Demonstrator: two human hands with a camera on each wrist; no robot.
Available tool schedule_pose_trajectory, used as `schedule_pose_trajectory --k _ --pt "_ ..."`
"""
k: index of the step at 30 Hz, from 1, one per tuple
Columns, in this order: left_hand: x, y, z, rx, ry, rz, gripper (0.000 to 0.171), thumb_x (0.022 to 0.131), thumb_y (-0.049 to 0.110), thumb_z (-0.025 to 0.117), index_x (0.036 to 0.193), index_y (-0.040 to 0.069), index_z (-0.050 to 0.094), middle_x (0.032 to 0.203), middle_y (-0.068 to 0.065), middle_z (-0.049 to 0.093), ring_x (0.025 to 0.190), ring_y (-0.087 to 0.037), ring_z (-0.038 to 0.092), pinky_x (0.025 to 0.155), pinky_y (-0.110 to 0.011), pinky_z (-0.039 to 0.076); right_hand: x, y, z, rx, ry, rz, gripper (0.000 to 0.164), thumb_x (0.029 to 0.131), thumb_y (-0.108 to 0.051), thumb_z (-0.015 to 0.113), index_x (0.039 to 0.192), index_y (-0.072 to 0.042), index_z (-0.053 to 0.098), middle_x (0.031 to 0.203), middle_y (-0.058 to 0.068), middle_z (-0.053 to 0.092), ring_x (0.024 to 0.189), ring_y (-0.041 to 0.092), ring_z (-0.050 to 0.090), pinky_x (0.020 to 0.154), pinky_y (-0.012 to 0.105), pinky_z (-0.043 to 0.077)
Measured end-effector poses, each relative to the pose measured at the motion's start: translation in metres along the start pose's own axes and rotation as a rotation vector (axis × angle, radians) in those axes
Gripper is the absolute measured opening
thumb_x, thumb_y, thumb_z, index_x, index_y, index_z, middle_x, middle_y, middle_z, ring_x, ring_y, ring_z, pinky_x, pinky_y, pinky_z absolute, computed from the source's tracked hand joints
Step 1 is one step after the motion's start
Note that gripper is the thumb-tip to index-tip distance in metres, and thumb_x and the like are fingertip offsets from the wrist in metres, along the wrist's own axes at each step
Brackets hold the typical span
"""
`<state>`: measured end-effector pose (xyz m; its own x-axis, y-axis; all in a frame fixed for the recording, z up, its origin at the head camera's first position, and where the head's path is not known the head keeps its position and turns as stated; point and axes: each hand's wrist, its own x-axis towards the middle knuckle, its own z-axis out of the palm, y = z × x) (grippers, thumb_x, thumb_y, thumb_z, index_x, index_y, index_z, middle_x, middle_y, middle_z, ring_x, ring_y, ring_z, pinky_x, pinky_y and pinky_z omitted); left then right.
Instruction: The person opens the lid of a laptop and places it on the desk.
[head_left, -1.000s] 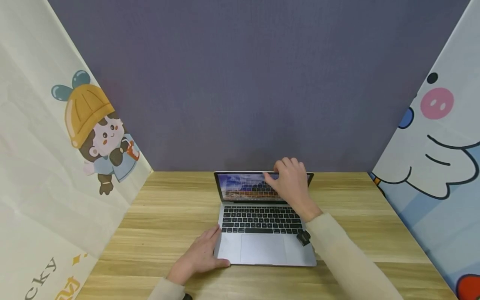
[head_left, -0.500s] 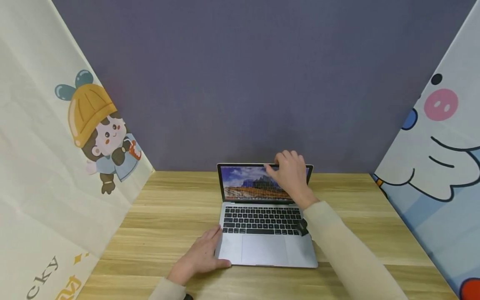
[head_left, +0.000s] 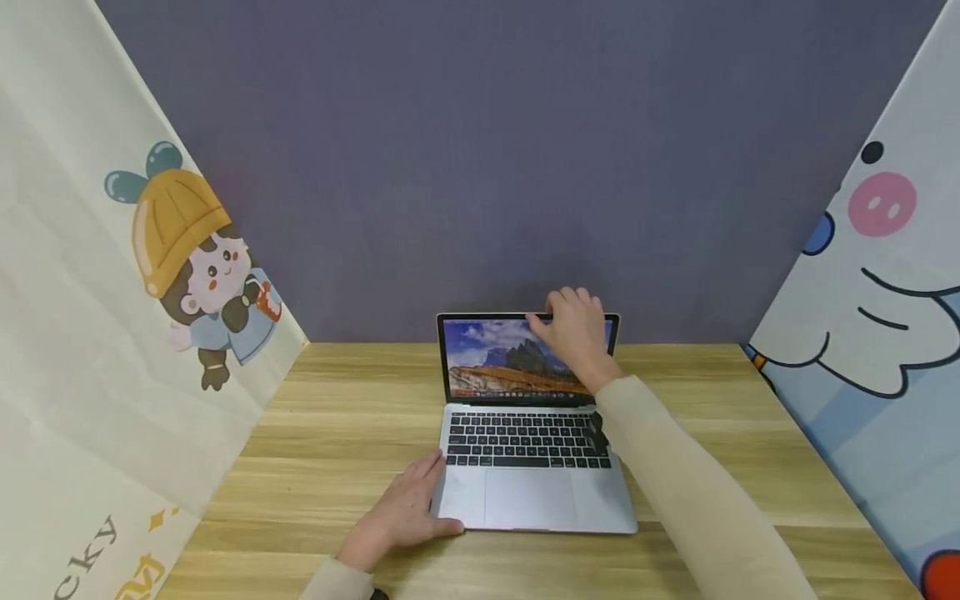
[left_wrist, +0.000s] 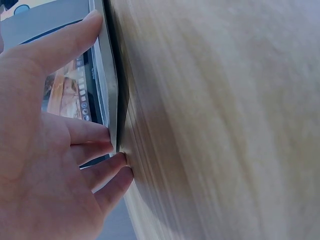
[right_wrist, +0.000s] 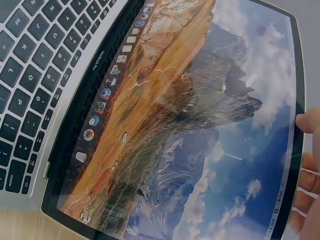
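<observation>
A silver laptop stands open on the wooden table, its screen lit with a mountain picture. My right hand pinches the top edge of the lid right of the middle, thumb on the screen side and fingers behind. In the right wrist view, the thumb and fingers of that right hand show at the lid's rim. Beside the base's front left corner rests my left hand, its thumb at the front edge and its fingers along the left side. The left wrist view shows those fingers fairly straight against the base's edge.
The wooden table ends at a grey-blue panel right behind the laptop. Printed cartoon sheets close off the left side and the right side. A small black device sits at my right wrist.
The lid has tilted further up and back with my right hand on its top edge, and more of the screen shows. My left hand has stayed at the corner.
</observation>
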<state>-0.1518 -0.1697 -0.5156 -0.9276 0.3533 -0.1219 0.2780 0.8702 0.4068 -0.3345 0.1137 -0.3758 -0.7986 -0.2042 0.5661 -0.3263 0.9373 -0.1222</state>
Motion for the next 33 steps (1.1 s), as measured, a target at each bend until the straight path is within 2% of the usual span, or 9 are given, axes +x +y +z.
schedule_pose_trajectory --k 13,22,30,33 --pt "0.0 0.0 0.0 0.0 0.004 -0.01 0.113 0.077 0.068 0.075 0.153 -0.006 0.037 0.161 -0.023 0.032 0.146 -0.042 0.034 0.116 -0.059 0.031 0.013 0.004 0.013 0.024 -0.044 0.028 0.036 0.096 -0.044 0.068 0.097 -0.008 0.068 0.095 0.009 0.064 0.088 0.029 0.053 0.079 0.045 0.045" --pt "0.0 0.0 0.001 0.003 0.016 -0.002 0.113 0.076 0.068 0.076 0.153 -0.006 0.038 0.16 -0.023 0.033 0.145 -0.042 0.035 0.116 -0.06 0.032 0.016 0.007 0.027 0.013 0.015 0.007 0.036 0.097 -0.043 0.068 0.097 -0.007 0.068 0.096 0.01 0.065 0.089 0.031 0.055 0.078 0.047 0.046" --pt "-0.002 0.001 0.0 0.013 0.021 -0.001 0.113 0.076 0.068 0.076 0.153 -0.006 0.038 0.16 -0.023 0.033 0.145 -0.042 0.035 0.115 -0.06 0.033 0.015 0.007 0.036 -0.035 0.084 -0.01 0.037 0.099 -0.043 0.066 0.098 -0.006 0.07 0.097 0.011 0.066 0.092 0.032 0.057 0.082 0.049 0.05" --pt "-0.003 0.001 0.0 0.012 0.023 0.004 0.113 0.076 0.068 0.076 0.153 -0.006 0.037 0.16 -0.024 0.034 0.144 -0.042 0.036 0.115 -0.06 0.033 0.014 0.007 0.038 -0.031 0.083 -0.006 0.038 0.1 -0.041 0.064 0.101 -0.004 0.072 0.101 0.013 0.067 0.096 0.034 0.059 0.085 0.05 0.052"
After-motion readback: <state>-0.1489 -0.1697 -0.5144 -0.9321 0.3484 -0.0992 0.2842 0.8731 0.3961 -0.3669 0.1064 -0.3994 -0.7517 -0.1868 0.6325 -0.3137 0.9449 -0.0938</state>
